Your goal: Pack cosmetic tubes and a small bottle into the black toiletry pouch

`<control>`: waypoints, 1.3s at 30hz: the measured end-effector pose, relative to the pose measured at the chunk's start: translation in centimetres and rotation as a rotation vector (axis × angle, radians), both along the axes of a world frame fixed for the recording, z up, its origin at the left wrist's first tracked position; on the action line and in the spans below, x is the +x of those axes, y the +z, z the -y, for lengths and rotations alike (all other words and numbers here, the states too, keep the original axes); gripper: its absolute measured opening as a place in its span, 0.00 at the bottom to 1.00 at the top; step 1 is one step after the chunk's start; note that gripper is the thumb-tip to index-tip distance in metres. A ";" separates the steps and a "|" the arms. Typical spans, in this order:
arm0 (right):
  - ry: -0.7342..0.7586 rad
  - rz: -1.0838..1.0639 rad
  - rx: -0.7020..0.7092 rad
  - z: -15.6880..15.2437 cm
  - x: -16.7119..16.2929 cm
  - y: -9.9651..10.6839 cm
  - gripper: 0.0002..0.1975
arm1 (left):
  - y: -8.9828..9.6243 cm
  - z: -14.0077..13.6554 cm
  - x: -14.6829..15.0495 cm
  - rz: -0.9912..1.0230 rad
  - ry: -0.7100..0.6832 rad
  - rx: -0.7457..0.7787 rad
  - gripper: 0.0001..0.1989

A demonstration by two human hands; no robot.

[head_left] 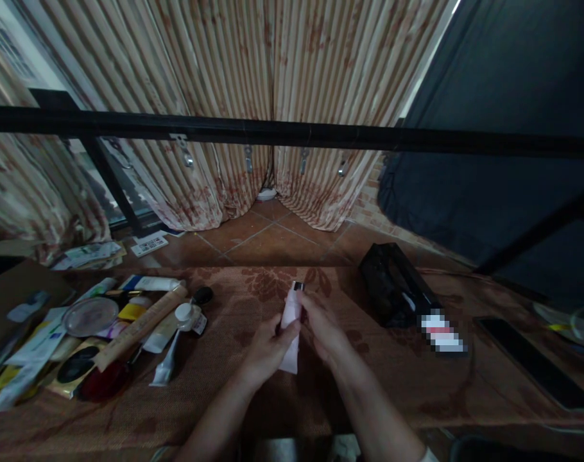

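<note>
A pale pink squeeze tube (291,314) with a dark shiny cap (298,286) is held tilted, cap end away from me, over the cloth-covered table. My left hand (267,346) is closed around the tube's middle, thumb across its front. At the right side, my right hand (321,327) has its fingers closed on the tube just below the cap. Its fingertips are partly hidden behind the tube. The tube's flat lower end sticks out beneath my left thumb.
On the left lie several cosmetics, including a round clear-lidded container (90,316), a long beige tube (140,327) and a white-capped bottle (185,314). A black glossy bag (393,282) and a dark phone-like slab (535,362) lie right. A black rail (273,131) crosses beyond the table.
</note>
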State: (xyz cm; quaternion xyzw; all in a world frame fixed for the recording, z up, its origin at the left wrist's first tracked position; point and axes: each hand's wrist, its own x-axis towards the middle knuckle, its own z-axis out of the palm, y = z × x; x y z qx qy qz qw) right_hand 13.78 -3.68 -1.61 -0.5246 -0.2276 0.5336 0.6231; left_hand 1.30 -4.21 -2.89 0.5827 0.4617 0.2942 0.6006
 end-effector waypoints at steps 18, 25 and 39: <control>0.038 0.077 0.081 0.0 -0.5 -0.4 0.16 | -0.2 -0.4 -0.3 0.035 -0.028 0.063 0.16; 0.149 0.237 0.156 0.3 -0.6 -0.2 0.15 | 0.9 -1.2 -1.0 0.156 0.259 0.143 0.17; 0.428 0.560 0.242 0.3 -0.1 -1.5 0.12 | 1.5 -1.3 -1.3 0.269 0.368 0.105 0.13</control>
